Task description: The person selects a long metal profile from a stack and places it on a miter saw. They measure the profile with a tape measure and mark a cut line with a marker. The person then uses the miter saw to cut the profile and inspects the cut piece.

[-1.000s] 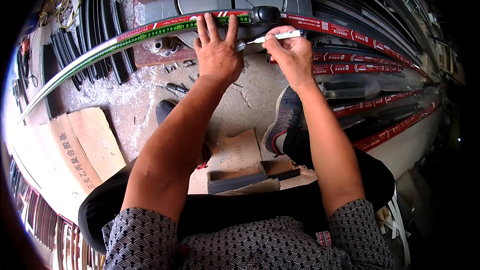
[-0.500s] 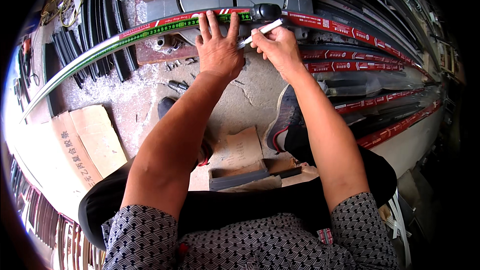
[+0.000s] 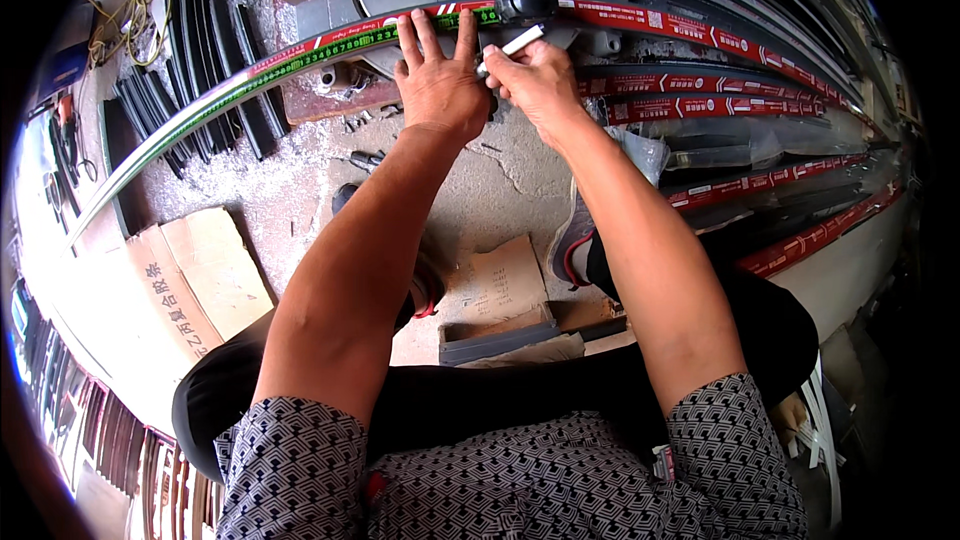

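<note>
Nearest to me, at the lower centre of the frame, a flattened brown cardboard piece lies on the cracked grey concrete floor, between my forearms. A larger brown cardboard sheet lies at the left.

Further out, at upper centre, my left hand lies open, palm down, fingers spread and pointing away from me, pressing on the long thin strip with a green and red printed face. The strip's long axis runs from the lower left edge up to the top centre and on toward the right, bowed by the lens.

Just beside it, my right hand is closed around a slim white marker pen. The pen points up and to the right, tilted across the strip, and its far end is at the strip's edge.

Beyond, to the right, red-labelled long strips lie stacked roughly parallel. Black rubber strips lie at the upper left.
</note>
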{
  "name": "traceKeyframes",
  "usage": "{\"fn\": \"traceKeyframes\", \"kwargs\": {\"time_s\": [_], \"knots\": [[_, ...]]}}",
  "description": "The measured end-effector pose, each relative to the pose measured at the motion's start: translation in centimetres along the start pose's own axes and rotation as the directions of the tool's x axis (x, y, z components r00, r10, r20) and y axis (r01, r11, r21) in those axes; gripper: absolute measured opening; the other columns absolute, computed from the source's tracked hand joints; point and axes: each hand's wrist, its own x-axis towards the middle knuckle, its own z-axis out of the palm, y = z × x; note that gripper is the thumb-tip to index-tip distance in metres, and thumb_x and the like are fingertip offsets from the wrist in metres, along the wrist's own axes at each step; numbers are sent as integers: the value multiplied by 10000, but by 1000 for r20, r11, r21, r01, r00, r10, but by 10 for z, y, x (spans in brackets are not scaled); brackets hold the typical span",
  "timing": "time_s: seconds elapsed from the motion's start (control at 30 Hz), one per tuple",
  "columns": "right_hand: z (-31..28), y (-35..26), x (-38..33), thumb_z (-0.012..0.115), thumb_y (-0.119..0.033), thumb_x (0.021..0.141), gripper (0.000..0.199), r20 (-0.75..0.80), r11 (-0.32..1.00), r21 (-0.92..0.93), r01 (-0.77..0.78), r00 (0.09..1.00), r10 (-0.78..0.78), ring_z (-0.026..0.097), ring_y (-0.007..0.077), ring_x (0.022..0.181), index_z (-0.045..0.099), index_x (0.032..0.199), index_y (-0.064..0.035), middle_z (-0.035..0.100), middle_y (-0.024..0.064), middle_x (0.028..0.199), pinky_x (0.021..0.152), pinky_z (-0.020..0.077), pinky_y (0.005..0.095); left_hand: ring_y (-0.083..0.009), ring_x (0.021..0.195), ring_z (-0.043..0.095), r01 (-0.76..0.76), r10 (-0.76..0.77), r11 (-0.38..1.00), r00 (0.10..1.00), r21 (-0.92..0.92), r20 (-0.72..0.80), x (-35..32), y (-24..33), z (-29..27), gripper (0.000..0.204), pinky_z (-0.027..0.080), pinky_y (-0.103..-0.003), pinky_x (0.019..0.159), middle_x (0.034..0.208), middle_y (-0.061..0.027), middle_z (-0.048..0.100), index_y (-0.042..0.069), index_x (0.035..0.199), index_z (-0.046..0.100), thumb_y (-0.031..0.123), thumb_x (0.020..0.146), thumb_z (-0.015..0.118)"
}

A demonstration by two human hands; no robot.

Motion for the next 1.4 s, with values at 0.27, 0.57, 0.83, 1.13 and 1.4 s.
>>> {"fn": "traceKeyframes", "kwargs": {"time_s": [0.27,0.57,0.83,1.13,1.4], "knots": [[-3,10,-6,744,-267,974,247,-8,974,207,-87,996,90,578,77,614,676,916,-36,692,29,774,531,449,234,-517,1563,90,23,-24,999,998,25,58,2,3,-8,850,327,-619,1147,1674,-336,124,264,1645,262,313,890,649],[-49,95,-44,763,-262,952,234,-212,846,483,-227,907,364,597,93,593,696,849,-64,719,50,779,521,471,256,-521,1555,106,2,-4,1000,999,23,51,3,3,-14,925,358,-629,1125,1659,-339,153,254,1636,261,289,822,699],[-30,105,-68,744,-316,971,239,46,750,395,-531,827,561,610,97,673,685,939,-87,730,41,852,593,462,245,-495,1564,111,-9,7,1000,996,29,85,3,4,-21,902,338,-645,1140,1665,-312,162,272,1634,261,260,837,683],[-44,69,-70,695,-256,960,195,-54,964,158,-214,973,225,592,67,680,674,954,-62,688,-2,830,561,468,234,-447,1547,214,11,-27,993,991,119,133,12,-2,-42,873,286,-608,1189,1645,-256,266,298,1625,312,331,832,677],[-50,64,-70,703,-280,913,295,-187,983,-18,-182,966,176,670,153,732,713,1017,-3,726,68,855,658,537,318,-351,1460,397,-26,7,992,988,121,152,-9,-41,-103,660,369,-508,1155,1528,-195,467,119,1492,491,319,881,643]]}}
